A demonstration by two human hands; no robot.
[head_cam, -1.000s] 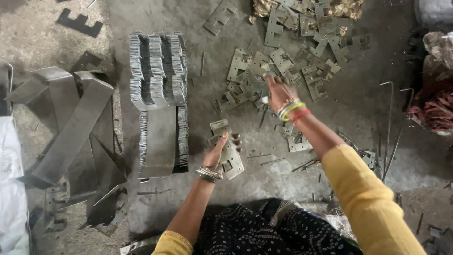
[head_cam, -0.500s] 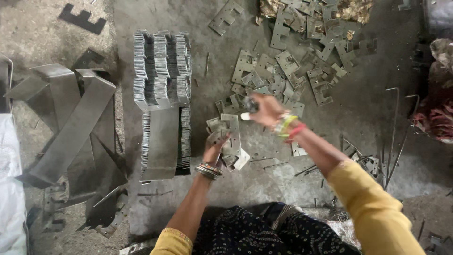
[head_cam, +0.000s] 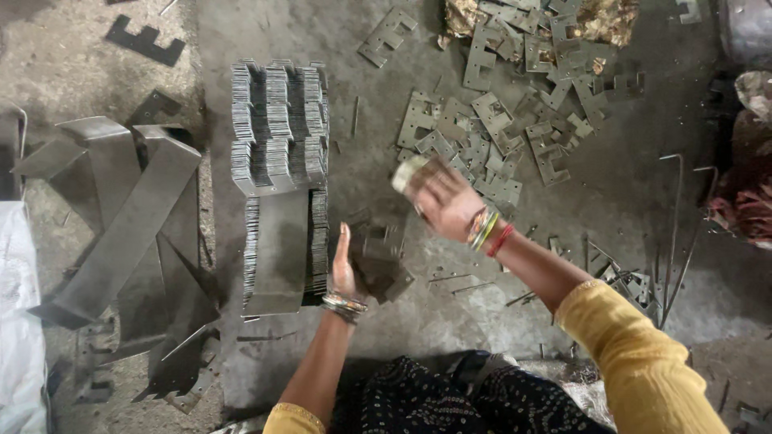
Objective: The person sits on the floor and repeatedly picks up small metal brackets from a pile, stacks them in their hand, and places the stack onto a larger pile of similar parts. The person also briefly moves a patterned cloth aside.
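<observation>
Head view, looking straight down at a grey concrete floor point(head_cam: 627, 209). Left hand point(head_cam: 344, 265) stands on edge, fingers straight and held together, flat against the side of a small pile of dark grey notched steel plates point(head_cam: 378, 261) resting on the floor just in front of the person. It steadies the pile rather than grips it. Right hand point(head_cam: 446, 201) is raised above the floor, blurred; fingers curl around one pale grey flat steel plate point(head_cam: 412, 173), which juts out past the knuckles to the upper left. Hand sits above and right of the small pile, not touching it. Coloured bangles point(head_cam: 486, 231) on the right wrist, metal bangles point(head_cam: 344, 305) on the left; yellow sleeves point(head_cam: 643, 362) on both arms.

Just left of the left hand: a long, neat stack of identical thin steel plates set on edge point(head_cam: 277, 145), with a flat steel sheet point(head_cam: 277, 249) lying over its near end. Beyond the right hand: a loose scatter of grey notched steel plates point(head_cam: 498, 137), spread towards the top of the frame. Far left: bent grey steel strips point(head_cam: 129, 217) lying crossed over one another. Thin bent wire rods point(head_cam: 675, 225) lie at the right
</observation>
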